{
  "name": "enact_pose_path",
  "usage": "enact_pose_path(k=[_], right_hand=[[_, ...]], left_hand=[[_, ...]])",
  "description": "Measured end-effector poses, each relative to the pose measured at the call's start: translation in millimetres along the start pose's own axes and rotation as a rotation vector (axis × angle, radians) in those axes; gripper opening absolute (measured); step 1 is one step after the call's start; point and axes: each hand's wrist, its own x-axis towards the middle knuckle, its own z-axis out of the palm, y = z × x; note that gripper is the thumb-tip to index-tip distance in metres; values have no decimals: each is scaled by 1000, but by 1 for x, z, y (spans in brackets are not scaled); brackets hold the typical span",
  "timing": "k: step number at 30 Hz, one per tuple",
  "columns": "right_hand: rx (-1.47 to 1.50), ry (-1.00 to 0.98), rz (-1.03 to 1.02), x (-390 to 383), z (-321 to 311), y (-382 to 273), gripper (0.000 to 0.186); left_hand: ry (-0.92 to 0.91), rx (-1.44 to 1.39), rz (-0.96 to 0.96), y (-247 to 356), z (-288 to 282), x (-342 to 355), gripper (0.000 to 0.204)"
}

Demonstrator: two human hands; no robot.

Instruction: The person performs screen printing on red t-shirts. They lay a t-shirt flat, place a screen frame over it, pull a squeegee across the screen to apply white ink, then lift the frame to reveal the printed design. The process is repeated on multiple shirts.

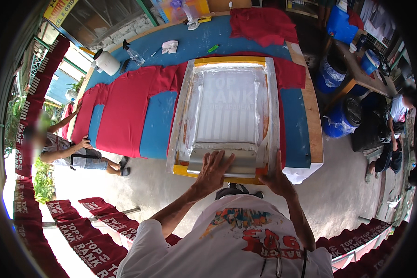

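Observation:
In front of me a silk-screen frame (272, 106) with a white-coated mesh lies over a red shirt (289, 75) on the blue-topped table. A wide metal squeegee (242, 163) rests at the frame's near end. My left hand (211, 171) grips the squeegee toward its left side, fingers over the metal and thumb turned inward. My right hand (278, 180) holds the frame's near right corner, its thumb on the near edge and its fingers along the side. White ink lines the inner border, and pale lettering shows through the mesh.
More red shirts (127, 111) lie flat to the left, where another person (62, 148) touches the table's end. A spray bottle (133, 55), a white jar (107, 62) and a crumpled cloth (170, 47) stand farther back. Blue drums (340, 118) flank the right side; printed red pieces (81, 234) hang behind me.

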Motion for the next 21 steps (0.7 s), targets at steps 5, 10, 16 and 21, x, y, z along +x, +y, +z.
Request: enact_pose_path(k=[5, 10, 16, 21], right_hand=[[-67, -60, -61, 0, -4, 9, 140], [-102, -123, -84, 3, -14, 13, 144], [49, -45, -32, -4, -22, 5, 126], [-31, 210, -148, 8, 0, 17, 98]], left_hand=[[-8, -52, 7, -1, 0, -3, 96], [-44, -121, -46, 2, -6, -3, 94], [315, -185, -259, -28, -25, -32, 88], [605, -183, -937, -114, -13, -90, 59]])
